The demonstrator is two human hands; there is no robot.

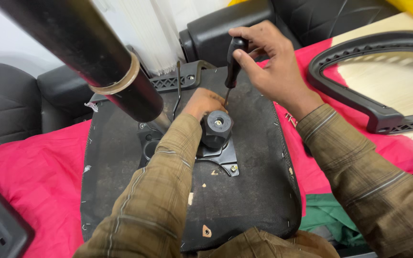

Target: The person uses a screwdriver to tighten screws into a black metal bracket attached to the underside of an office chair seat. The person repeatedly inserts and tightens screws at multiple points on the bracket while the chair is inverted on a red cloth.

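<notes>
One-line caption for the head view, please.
Right hand drives a screwdriver beside the black knob; left hand steadies the chair mechanism.

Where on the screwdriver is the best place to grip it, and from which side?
By the black handle of the screwdriver, from above on its right, as the right hand does: it stands nearly upright, tip down by the left hand and knob.

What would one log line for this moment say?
right hand: grips screwdriver, tip down | left hand: on chair seat underside beside black knob

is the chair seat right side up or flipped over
Flipped over. The chair seat shows its stapled dark underside, with the metal mounting plate, black knob and gas cylinder facing up.
</notes>
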